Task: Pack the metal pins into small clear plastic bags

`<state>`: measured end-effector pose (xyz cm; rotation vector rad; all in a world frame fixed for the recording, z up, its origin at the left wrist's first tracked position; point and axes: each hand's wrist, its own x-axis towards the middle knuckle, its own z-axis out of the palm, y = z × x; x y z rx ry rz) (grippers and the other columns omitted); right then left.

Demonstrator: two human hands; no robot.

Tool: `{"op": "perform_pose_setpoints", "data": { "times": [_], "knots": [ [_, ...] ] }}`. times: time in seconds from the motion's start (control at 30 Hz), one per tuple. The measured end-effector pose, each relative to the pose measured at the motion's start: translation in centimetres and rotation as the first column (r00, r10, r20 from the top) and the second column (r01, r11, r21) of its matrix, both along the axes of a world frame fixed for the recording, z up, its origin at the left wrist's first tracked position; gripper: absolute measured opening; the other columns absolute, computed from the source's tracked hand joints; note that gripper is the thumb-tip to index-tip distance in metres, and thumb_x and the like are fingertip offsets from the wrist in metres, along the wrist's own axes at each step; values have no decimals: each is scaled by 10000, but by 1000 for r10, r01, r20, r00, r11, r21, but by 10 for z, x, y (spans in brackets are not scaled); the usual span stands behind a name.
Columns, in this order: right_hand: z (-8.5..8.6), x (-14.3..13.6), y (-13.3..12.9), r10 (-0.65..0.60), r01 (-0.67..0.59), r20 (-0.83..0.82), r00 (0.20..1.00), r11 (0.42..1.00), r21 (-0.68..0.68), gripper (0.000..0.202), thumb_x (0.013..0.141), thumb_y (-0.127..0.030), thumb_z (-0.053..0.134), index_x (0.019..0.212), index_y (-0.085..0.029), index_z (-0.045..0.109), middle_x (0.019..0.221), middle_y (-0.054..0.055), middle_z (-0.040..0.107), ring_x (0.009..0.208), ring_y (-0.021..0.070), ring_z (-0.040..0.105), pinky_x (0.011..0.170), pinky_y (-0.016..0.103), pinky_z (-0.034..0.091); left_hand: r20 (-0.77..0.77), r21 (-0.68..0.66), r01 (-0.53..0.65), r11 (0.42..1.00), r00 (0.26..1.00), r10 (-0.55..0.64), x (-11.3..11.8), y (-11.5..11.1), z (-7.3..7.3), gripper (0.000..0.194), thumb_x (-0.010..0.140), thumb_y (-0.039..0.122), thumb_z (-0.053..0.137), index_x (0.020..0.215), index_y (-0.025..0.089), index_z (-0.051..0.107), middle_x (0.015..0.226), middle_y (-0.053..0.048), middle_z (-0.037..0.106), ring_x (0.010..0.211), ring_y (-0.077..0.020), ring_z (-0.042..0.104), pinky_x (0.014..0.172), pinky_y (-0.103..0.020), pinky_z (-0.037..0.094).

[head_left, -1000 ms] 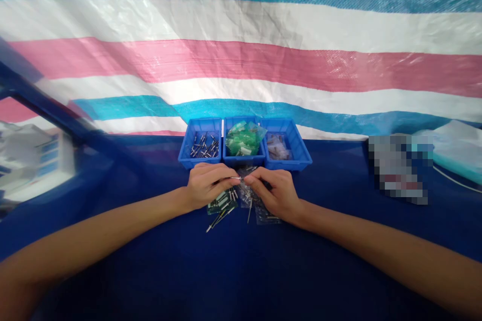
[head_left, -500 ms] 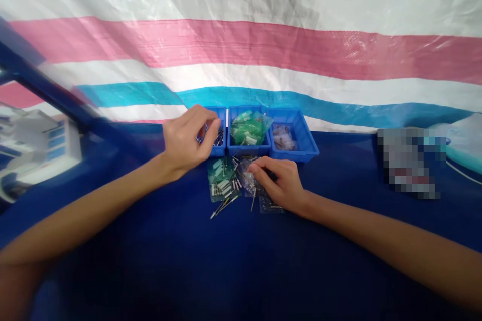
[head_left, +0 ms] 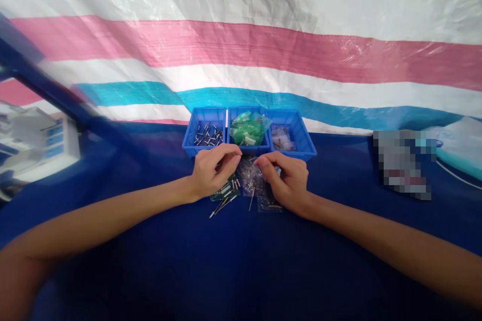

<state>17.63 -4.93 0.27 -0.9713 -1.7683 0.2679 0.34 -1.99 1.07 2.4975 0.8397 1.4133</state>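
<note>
My left hand (head_left: 215, 171) is pinched closed over a green-tinted bag of rivet-like pieces (head_left: 226, 190), just in front of the bins; anything between its fingertips is too small to make out. To its right, my right hand (head_left: 288, 178) has thumb and forefinger together beside a clear bag (head_left: 250, 175) with metal pieces. What it grips cannot be made out. Another clear bag (head_left: 269, 204) lies partly under my right hand. A few loose rivet-like pieces (head_left: 223, 205) lie in front of the green-tinted bag.
Three blue bins stand behind my hands: the left bin (head_left: 187, 148) holds loose metal pieces, the middle bin (head_left: 248, 150) green bags, the right bin (head_left: 307, 145) small clear bags. A blurred pixelated object (head_left: 402, 165) lies right, white equipment (head_left: 56, 145) left. Striped sheeting (head_left: 241, 42) hangs behind.
My left hand has moved right and down from the left bin to the bags in front, uncovering that bin. My right hand has barely moved.
</note>
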Motion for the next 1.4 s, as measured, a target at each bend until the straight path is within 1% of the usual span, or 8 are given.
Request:
{"op": "perform_pose_setpoints", "data": {
  "times": [0.1, 0.2, 0.4, 0.7, 1.03, 1.13, 1.27, 1.4],
  "knots": [
    [12, 0, 7, -23, 24, 43, 999, 1000, -19, 262, 868, -246, 437, 667, -164, 583, 506, -29, 533, 421, 64, 442, 434, 197, 338, 4, -47, 18, 999, 1000, -18, -3, 6, -5, 88, 847, 155, 445, 835, 150, 532, 539, 51, 497, 419, -34, 405, 427, -158, 339],
    [24, 3, 15, -49, 55, 351, 935, 998, -8, 251, 846, -230, 454, 643, -151, 578, 496, -12, 533, 431, 74, 450, 446, 214, 307, 39, -102, 24, 994, 999, -20, -4, 8, -6, 127, 867, 158, 393, 806, 149, 504, 556, 45, 498, 429, -32, 413, 439, -152, 348],
    [33, 15, 17, -155, 216, 868, 472, 975, 57, 235, 740, -301, 571, 569, -140, 589, 459, 46, 533, 369, 103, 423, 408, 249, 140, 36, -89, 41, 995, 999, -38, -4, 7, -7, 186, 867, 174, 385, 708, 152, 480, 511, 47, 486, 407, -31, 404, 431, -156, 331],
    [31, 20, 12, 23, 134, 910, 413, 987, -86, 263, 655, -364, 673, 514, -153, 602, 440, 61, 532, 351, 126, 443, 368, 254, 184, -5, -91, 63, 994, 998, -64, -6, 8, -6, 181, 842, 167, 408, 679, 154, 488, 492, 48, 493, 385, -33, 398, 421, -166, 327],
    [24, 15, 16, -12, 96, 872, 489, 995, -40, 204, 644, -172, 547, 441, -165, 528, 380, 28, 477, 322, 68, 328, 377, 260, 142, -9, -88, 75, 993, 997, -76, -6, 8, -6, 188, 846, 176, 408, 679, 152, 491, 498, 41, 507, 407, -40, 430, 437, -167, 347],
    [30, 8, 13, -81, 153, 759, 646, 988, -25, 143, 676, -160, 511, 542, -159, 561, 418, 13, 505, 353, 88, 389, 389, 252, 189, -7, -99, 72, 993, 997, -73, -7, 8, -6, 187, 858, 188, 405, 707, 145, 506, 548, 22, 534, 454, -48, 464, 464, -167, 367],
    [30, 0, 6, -33, 48, 317, 948, 998, -38, 152, 786, -166, 457, 745, -163, 604, 557, -12, 586, 465, 84, 492, 483, 215, 364, 31, -116, 47, 992, 999, -44, -5, 8, -5, 135, 862, 226, 438, 859, 140, 541, 681, -5, 589, 489, -47, 471, 475, -161, 390],
    [11, -3, 4, 87, -86, 19, 996, 995, -40, 153, 843, -179, 433, 856, -172, 585, 681, 1, 611, 544, 95, 525, 543, 223, 429, -12, -97, 40, 995, 999, -41, -3, 10, -4, 153, 841, 254, 505, 937, 148, 559, 772, -18, 628, 461, -32, 447, 467, -158, 395]
  ]
}}
